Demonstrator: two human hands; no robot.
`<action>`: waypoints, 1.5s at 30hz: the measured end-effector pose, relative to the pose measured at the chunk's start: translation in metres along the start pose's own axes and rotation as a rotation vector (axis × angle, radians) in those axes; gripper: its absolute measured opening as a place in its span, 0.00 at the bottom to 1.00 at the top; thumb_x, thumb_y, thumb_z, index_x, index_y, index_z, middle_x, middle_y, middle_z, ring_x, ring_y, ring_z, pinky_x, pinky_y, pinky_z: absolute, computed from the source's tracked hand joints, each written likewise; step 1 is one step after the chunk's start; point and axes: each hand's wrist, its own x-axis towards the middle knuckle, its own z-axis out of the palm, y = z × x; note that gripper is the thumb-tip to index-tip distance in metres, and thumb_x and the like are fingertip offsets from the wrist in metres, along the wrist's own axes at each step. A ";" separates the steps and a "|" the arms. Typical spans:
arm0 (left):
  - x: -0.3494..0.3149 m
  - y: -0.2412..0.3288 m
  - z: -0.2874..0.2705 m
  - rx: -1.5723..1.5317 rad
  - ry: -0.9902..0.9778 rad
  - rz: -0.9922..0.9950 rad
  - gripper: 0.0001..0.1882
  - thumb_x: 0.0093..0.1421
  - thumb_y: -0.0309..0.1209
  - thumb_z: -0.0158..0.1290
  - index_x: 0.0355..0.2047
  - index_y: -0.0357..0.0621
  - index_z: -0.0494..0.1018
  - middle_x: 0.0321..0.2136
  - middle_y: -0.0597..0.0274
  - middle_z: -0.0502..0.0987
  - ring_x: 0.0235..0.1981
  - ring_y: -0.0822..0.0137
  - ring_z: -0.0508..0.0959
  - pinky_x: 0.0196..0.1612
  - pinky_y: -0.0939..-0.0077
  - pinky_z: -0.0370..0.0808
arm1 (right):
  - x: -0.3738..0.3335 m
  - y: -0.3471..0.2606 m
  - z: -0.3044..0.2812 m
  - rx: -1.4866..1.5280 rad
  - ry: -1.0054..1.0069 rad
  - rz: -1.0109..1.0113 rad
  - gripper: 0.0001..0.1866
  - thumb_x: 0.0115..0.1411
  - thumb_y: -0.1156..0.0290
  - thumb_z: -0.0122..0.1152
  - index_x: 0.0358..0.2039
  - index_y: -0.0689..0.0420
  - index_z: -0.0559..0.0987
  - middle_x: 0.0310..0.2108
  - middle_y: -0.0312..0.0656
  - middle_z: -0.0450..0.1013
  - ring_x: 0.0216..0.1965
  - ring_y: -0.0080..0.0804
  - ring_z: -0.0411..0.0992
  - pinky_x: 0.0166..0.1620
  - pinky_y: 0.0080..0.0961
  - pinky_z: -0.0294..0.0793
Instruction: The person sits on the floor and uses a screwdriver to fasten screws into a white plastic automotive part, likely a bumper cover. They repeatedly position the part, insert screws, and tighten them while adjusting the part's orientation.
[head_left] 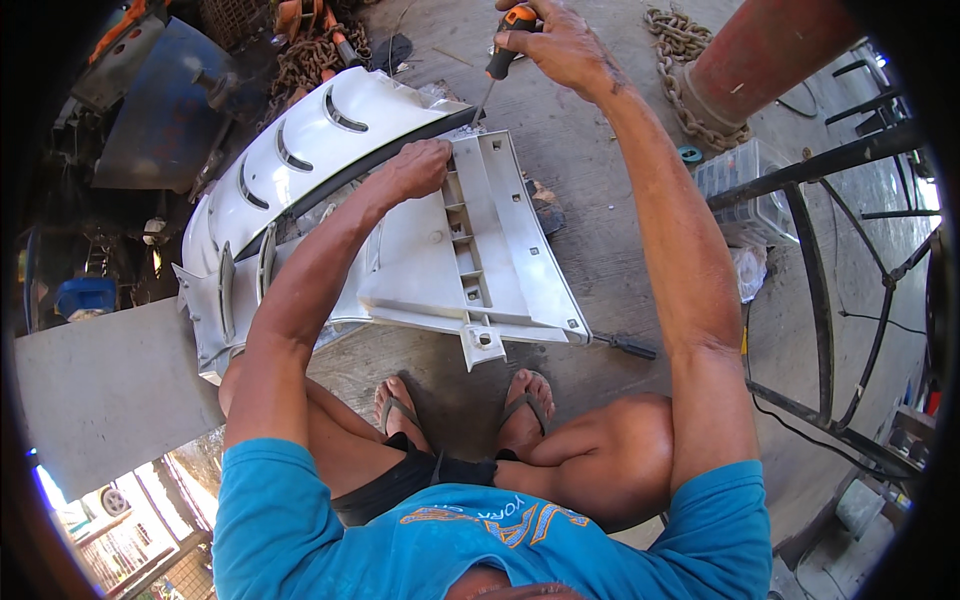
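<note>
A large white vehicle body panel (410, 255) lies on the floor in front of my feet, with ribs and square holes along its right part and curved slots on its far left part. At its far edge my left hand (415, 168) is closed on the panel, its fingertips hidden. Just beyond and to the right, my right hand (563, 48) grips a screwdriver (506, 45) by its orange and black handle. The thin shaft slants down toward the panel's far corner, close to my left hand; what the tip touches is too small to tell.
A black-handled tool (628, 346) lies by the panel's right corner. A rusty chain (680, 40) curls round a red column (770, 65). At right stand a black metal frame (815, 290) and a clear plastic box (740, 180). A flat grey board (110, 385) lies at left.
</note>
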 end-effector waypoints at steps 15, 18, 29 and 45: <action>-0.003 0.007 0.004 0.274 0.067 -0.043 0.12 0.70 0.33 0.46 0.43 0.33 0.71 0.35 0.44 0.79 0.38 0.48 0.81 0.43 0.50 0.77 | -0.009 -0.006 -0.009 -0.146 0.020 0.017 0.17 0.60 0.73 0.66 0.49 0.57 0.74 0.32 0.35 0.72 0.36 0.27 0.71 0.39 0.30 0.73; -0.004 -0.001 0.011 0.034 0.243 -0.103 0.15 0.72 0.37 0.45 0.40 0.35 0.72 0.32 0.45 0.80 0.34 0.51 0.81 0.40 0.53 0.77 | -0.009 -0.009 -0.006 -0.179 0.027 0.022 0.18 0.60 0.72 0.67 0.49 0.57 0.74 0.34 0.36 0.74 0.37 0.27 0.72 0.40 0.31 0.74; -0.100 0.059 0.009 -2.262 0.423 -0.220 0.05 0.65 0.30 0.53 0.32 0.46 0.70 0.25 0.61 0.74 0.21 0.75 0.67 0.24 0.80 0.64 | -0.057 -0.040 0.013 -0.198 -0.279 0.143 0.25 0.66 0.58 0.68 0.58 0.55 0.76 0.46 0.41 0.76 0.47 0.31 0.75 0.52 0.29 0.77; -0.224 0.190 0.044 -0.766 0.377 -0.370 0.26 0.61 0.29 0.53 0.61 0.38 0.74 0.28 0.46 0.79 0.30 0.55 0.80 0.38 0.62 0.77 | -0.124 -0.062 0.058 -0.361 -0.346 0.110 0.23 0.66 0.55 0.67 0.52 0.59 0.77 0.34 0.49 0.78 0.33 0.38 0.76 0.40 0.36 0.75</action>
